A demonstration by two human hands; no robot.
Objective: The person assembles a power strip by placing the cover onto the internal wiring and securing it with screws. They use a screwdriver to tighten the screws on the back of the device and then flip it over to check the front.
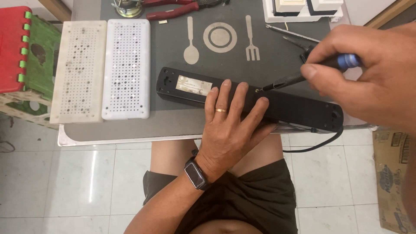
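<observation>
We find the black power strip (277,106) at the table's (130,132) near edge, stiff and light, pinned under our left hand's (229,125) spread fingers while our right hand (372,73) pinches a screwdriver (303,73) into its back.

Black power strip (299,110); blue-handled screwdriver (303,74); white perforated panels (126,69) (one yellowed); grey mat (173,52), pale cutlery print.

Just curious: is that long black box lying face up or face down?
Face down: the black box shows a flat back with a label, no sockets.
</observation>
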